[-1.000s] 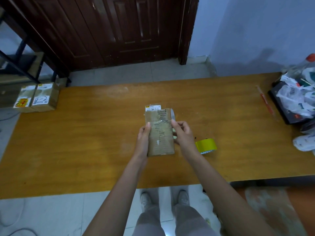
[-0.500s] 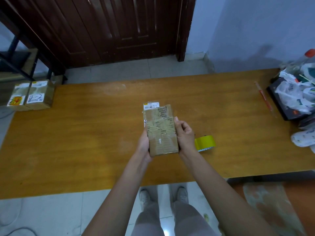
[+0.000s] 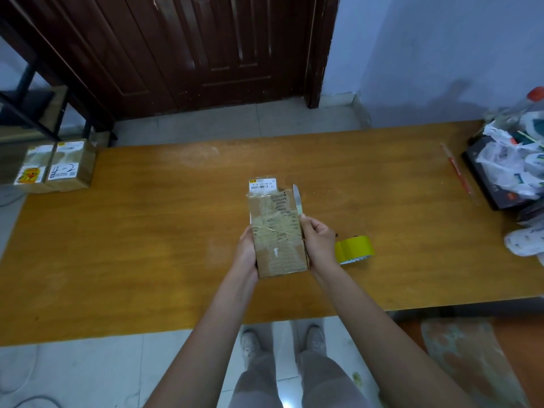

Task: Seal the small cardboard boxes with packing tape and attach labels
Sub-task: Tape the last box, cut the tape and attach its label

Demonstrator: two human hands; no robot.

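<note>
Two hands hold one small cardboard box [image 3: 278, 234] at centre frame, above the orange-brown wooden table [image 3: 147, 237]. The box is brown, worn, its upper face crossed by wrinkled old tape and torn patches where paper was peeled off; a small white scrap sits low on that face. A white label [image 3: 262, 184] with a barcode and a yellow corner shows at the box's far end.

The left hand [image 3: 246, 251] cups the box's left side, fingers hidden behind it. The right hand [image 3: 318, 241] presses against the right side, fingers curled, thumb on the box edge; a thin silver blade [image 3: 298, 200] runs up from this hand along the box's right edge. Whether the hand grips the blade itself cannot be told.

A yellow tape roll [image 3: 354, 249] lies on the table just right of the right hand. Two more labelled boxes [image 3: 56, 166] sit at the table's left end, mid-left of frame. Plastic bags [image 3: 512, 163] are heaped at the right edge.
</note>
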